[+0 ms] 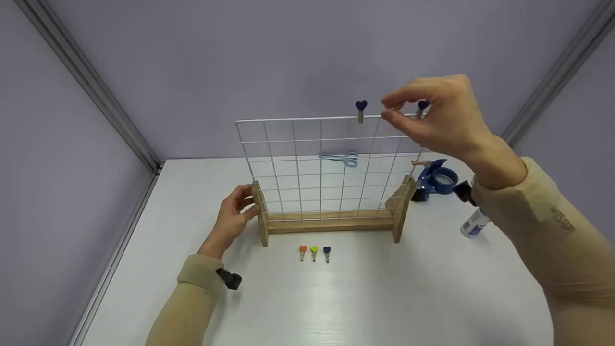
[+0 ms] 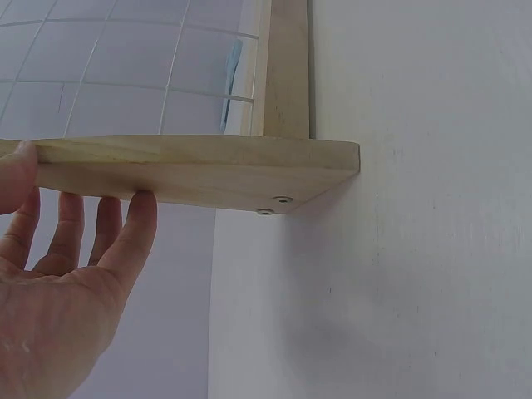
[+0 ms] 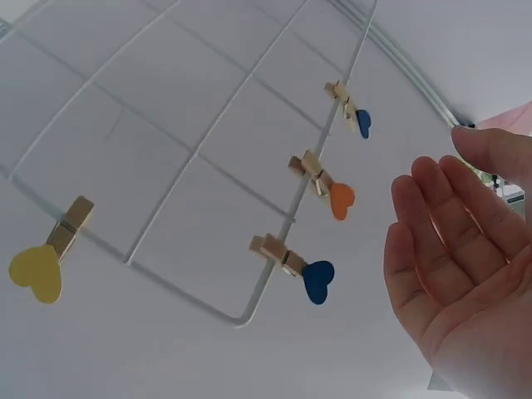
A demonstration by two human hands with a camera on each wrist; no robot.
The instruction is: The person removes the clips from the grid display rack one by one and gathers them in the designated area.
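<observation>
A white wire grid (image 1: 307,140) stands upright in a wooden stand (image 1: 331,224). My left hand (image 1: 232,217) grips the stand's left side panel (image 2: 199,162), thumb on one face and fingers on the other. Beside the grid's top edge, my right hand (image 1: 444,115) holds nothing; a gap shows between thumb and fingertips. In the right wrist view a blue-heart clothespin (image 3: 303,273), an orange-heart clothespin (image 3: 331,189) and another blue one (image 3: 353,112) sit along one edge, apart from the fingers. Round the corner is a yellow-heart clothespin (image 3: 54,253). The orange one is hidden in the head view.
Three heart clothespins, orange (image 1: 302,252), yellow (image 1: 314,253) and dark blue (image 1: 327,253), lie before the stand. Behind the grid are light blue scissors (image 1: 342,158). A blue tape dispenser (image 1: 435,179) and a white bottle (image 1: 473,224) are at the right.
</observation>
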